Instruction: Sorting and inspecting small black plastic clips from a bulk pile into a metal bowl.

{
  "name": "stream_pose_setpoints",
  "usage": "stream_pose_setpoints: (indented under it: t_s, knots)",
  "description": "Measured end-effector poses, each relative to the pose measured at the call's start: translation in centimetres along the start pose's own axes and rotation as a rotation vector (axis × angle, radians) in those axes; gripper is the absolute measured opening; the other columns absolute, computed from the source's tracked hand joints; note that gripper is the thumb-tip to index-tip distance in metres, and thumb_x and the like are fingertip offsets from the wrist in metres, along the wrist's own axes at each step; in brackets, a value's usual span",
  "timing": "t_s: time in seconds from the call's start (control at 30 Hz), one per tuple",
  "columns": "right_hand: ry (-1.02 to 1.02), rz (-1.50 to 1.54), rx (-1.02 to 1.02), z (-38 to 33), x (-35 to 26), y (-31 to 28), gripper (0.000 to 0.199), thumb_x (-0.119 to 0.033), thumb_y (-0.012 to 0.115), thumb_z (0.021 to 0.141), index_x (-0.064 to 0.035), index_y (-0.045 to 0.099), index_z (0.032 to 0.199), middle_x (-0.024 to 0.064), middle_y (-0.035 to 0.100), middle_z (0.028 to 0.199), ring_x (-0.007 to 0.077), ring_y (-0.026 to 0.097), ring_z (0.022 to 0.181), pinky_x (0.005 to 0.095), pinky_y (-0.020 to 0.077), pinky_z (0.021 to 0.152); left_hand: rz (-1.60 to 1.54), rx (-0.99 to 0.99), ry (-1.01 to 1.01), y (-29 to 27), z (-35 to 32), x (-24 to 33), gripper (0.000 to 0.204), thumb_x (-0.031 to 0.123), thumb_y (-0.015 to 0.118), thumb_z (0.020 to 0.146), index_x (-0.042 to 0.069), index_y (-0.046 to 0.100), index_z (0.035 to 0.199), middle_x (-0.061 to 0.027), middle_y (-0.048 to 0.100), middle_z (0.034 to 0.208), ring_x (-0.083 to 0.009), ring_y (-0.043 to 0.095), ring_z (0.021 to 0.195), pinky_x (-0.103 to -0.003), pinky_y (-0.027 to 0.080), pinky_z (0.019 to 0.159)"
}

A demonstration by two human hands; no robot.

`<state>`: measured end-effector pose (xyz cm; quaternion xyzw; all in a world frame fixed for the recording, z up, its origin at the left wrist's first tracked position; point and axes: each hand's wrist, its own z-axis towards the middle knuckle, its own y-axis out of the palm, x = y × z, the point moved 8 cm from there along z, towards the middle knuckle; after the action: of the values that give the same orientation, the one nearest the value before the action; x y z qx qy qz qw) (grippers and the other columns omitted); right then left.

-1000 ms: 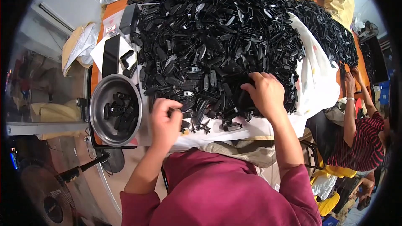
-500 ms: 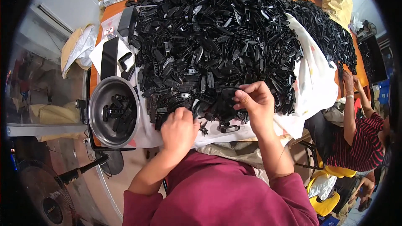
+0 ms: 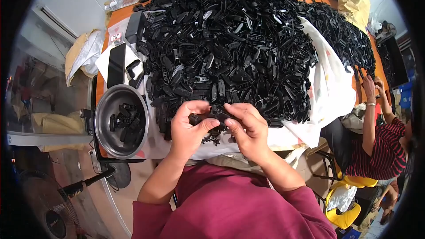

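A big heap of black plastic parts covers the table on a white sheet. My left hand and my right hand meet at the heap's near edge, over the table's front rim. Both pinch one black plastic part between thumbs and fingers. A few loose small black pieces lie just below my hands. A round grey metal bowl with several black parts in it sits to the left of my left hand.
A person in a red striped shirt sits at the right and handles parts at the heap's far right. A clear bottle lies at the back left. A fan stands on the floor, lower left. Yellow stools at lower right.
My left hand moved right from near the bowl, my right hand drew back from the heap, and both now meet on one black part.
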<state>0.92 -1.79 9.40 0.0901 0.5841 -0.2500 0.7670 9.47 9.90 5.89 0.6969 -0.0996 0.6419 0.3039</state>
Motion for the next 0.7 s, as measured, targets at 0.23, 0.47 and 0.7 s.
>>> stream_pose_setpoints:
  t_s: [0.23,0.47,0.7]
  knots:
    - [-0.358,-0.366,-0.069,0.3,-3.0,-0.6,0.043,0.010,0.061,0.068,-0.0024,0.058,0.109,0.0120,0.057,0.091,0.0249,0.054,0.071,0.0309,0.0456,0.060,0.040,0.010,-0.036,0.1,-0.1,0.6,0.028,0.006,0.074,0.071,-0.001,0.061,0.095,-0.0004,0.060,0.083,-0.0058,0.053,0.071,-0.018,0.045,0.065]
    - [-0.445,-0.511,-0.199,0.5,-3.7,-0.5,0.048,0.009,0.058,0.062,-0.0009,0.057,0.110,0.0126,0.055,0.091,0.0256,0.053,0.070,0.0321,0.0456,0.059,0.461,-0.076,0.242,0.6,0.0,2.9,0.027,0.007,0.074,0.071,0.001,0.061,0.094,-0.0010,0.060,0.081,-0.0077,0.053,0.066,-0.019,0.044,0.061]
    - [-0.498,-0.584,-0.101,-0.5,-4.4,0.4,0.049,0.011,0.058,0.059,-0.0005,0.059,0.107,0.0131,0.055,0.088,0.0227,0.051,0.064,0.0306,0.0442,0.053,-0.422,-0.046,-0.219,1.0,-0.7,-2.2,0.031,0.010,0.070,0.075,0.000,0.060,0.103,-0.0032,0.063,0.092,-0.0049,0.047,0.061,-0.020,0.040,0.053]
